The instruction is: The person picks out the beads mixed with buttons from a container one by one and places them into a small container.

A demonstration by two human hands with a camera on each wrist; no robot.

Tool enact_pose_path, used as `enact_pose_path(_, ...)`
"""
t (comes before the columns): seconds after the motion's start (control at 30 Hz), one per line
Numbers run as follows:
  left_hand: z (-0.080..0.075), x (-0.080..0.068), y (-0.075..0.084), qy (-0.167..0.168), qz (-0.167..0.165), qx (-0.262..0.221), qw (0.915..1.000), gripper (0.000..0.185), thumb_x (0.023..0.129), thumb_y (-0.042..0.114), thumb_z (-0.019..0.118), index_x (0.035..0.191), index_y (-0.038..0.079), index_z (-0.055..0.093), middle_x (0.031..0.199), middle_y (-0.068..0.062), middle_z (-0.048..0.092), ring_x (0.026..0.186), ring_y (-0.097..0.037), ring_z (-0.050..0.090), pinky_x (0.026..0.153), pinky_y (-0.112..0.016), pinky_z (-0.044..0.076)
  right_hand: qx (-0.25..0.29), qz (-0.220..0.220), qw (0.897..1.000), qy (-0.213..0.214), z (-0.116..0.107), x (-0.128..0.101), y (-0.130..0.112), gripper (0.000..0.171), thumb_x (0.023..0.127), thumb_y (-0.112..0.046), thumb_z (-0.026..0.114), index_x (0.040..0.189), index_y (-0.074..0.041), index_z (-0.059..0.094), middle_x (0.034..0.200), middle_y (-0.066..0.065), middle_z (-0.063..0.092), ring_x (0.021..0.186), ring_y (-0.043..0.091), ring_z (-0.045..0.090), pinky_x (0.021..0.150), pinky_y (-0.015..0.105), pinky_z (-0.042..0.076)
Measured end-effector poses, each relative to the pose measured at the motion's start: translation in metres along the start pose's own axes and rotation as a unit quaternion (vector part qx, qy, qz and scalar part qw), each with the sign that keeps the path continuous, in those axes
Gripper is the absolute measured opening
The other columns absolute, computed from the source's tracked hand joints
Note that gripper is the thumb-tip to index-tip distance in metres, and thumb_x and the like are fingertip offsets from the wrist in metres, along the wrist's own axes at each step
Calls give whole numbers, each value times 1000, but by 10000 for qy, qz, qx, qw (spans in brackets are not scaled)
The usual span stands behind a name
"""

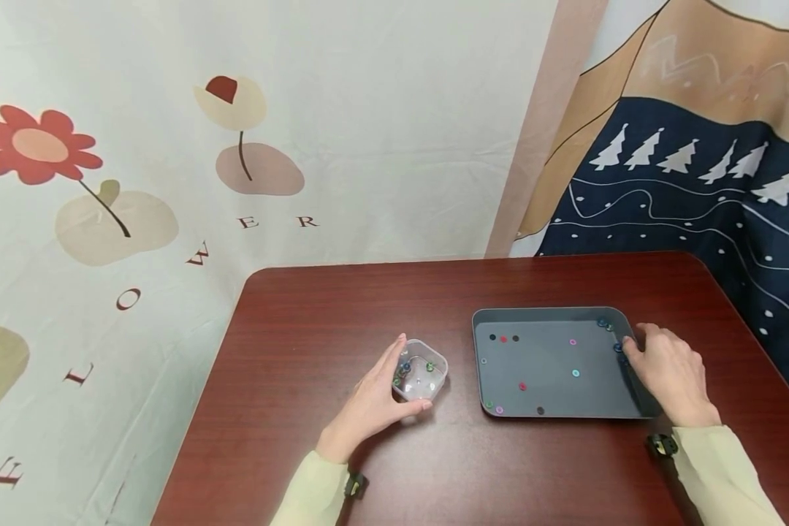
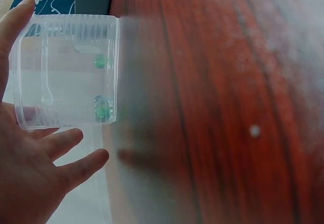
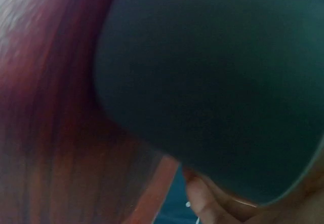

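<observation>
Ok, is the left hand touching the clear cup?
Touching. The left wrist view shows the left hand cupping the clear cup, thumb and fingers against its wall.

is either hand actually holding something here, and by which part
The left hand holds the small clear plastic cup by its side wall, thumb and fingers around it. The right hand rests at the right rim of the grey tray; whether it grips is unclear.
</observation>
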State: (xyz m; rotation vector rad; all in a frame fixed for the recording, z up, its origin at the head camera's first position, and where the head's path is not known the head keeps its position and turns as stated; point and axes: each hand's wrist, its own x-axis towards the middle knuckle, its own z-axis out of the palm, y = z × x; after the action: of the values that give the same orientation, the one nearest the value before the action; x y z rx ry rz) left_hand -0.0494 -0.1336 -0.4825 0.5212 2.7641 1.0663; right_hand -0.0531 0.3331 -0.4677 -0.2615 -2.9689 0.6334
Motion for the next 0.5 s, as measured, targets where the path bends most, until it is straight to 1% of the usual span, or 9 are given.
enact_pose_path(0.1, 0, 0, 0, -14, -5, 22, 10000, 113, 81, 54, 85, 167, 18, 21, 171, 2, 25, 149, -24, 38, 116, -53, 38, -39, 88, 9998, -177, 1, 0, 5, 37, 100, -15, 62, 117, 17, 60, 92, 31, 64, 66, 34, 57, 52, 48, 49)
enact_pose_path(0.17, 0, 0, 0, -17, -3, 18, 10000, 113, 81, 54, 85, 167, 18, 21, 171, 2, 25, 149, -24, 38, 116, -53, 38, -41, 116, 9996, -240, 2, 1, 6, 34, 100, -15, 62, 113, 16, 63, 83, 25, 64, 62, 30, 54, 50, 42, 45)
enact_pose_path(0.23, 0, 0, 1, -21, -7, 12, 10000, 114, 80, 55, 85, 167, 19, 21, 170, 2, 25, 149, -24, 39, 116, -54, 38, -55, 75, 9998, -189, 2, 1, 6, 30, 100, -14, 62, 109, 15, 65, 77, 20, 64, 59, 28, 53, 49, 39, 42)
enact_pose_path(0.37, 0, 0, 1, -36, -21, 25, 10000, 114, 80, 57, 84, 167, 20, 20, 171, 2, 25, 149, -24, 38, 116, -53, 37, -42, -61, 10000, 65, 0, 1, 4, 27, 99, -12, 62, 105, 14, 66, 76, 21, 65, 56, 26, 52, 47, 38, 41)
enact_pose_path(0.5, 0, 0, 0, -52, -32, 35, 10000, 114, 81, 57, 83, 168, 20, 19, 171, 2, 24, 150, -23, 37, 117, -53, 37, -38, -133, 9996, 232, -4, 3, 0, 27, 98, -11, 62, 104, 15, 66, 78, 25, 66, 55, 27, 53, 47, 42, 45)
